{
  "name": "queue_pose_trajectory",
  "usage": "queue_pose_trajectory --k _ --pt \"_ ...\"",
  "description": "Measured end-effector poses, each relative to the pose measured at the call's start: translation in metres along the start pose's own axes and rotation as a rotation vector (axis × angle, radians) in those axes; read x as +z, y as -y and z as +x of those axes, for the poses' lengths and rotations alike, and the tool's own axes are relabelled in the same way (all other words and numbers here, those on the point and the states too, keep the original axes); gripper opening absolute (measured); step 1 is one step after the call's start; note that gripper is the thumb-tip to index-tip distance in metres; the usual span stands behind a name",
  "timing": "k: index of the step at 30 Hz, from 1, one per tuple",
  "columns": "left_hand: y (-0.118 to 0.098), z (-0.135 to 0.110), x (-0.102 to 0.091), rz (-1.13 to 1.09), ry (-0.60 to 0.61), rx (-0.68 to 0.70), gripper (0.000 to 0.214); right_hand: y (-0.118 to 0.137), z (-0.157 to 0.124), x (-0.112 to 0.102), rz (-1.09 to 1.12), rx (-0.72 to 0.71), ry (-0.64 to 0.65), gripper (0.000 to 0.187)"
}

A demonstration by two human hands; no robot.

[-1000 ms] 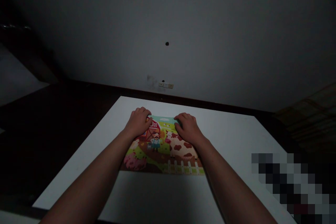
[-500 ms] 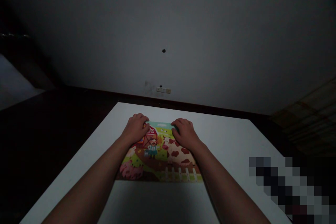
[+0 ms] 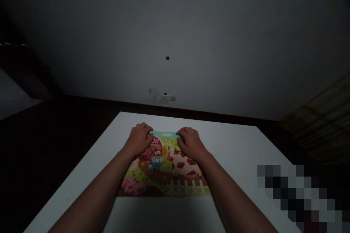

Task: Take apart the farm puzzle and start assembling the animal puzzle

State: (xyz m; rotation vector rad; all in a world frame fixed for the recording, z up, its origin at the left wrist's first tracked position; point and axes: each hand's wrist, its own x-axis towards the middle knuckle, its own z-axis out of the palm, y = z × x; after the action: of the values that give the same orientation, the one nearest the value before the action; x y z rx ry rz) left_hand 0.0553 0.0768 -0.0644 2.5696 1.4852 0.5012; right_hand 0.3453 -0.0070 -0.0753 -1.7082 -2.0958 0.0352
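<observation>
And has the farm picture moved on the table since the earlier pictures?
No: the farm picture keeps about the same place against the far left corner of the table; only the view has shifted.

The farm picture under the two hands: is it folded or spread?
Spread, it seems: the farm picture lies flat on the white table, left hand and right hand at its far corners. Folds underneath: cannot tell.
</observation>
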Motion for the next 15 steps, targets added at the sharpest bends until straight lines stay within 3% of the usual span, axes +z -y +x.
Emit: queue_pose_trajectory --k 4,11,15 --pt "-0.005 -0.001 -0.004 0.052 0.006 -0.028 0.029 -0.001 0.000 0.000 0.022 0.015 0.016 0.025" --pt "-0.007 -0.002 -0.016 0.208 -0.033 -0.224 0.040 -0.006 0.000 0.006 0.080 0.005 0.003 0.024" --pt "-0.012 -0.001 -0.022 0.256 0.013 -0.232 0.043 -0.011 0.000 0.014 0.090 -0.019 -0.031 0.024"
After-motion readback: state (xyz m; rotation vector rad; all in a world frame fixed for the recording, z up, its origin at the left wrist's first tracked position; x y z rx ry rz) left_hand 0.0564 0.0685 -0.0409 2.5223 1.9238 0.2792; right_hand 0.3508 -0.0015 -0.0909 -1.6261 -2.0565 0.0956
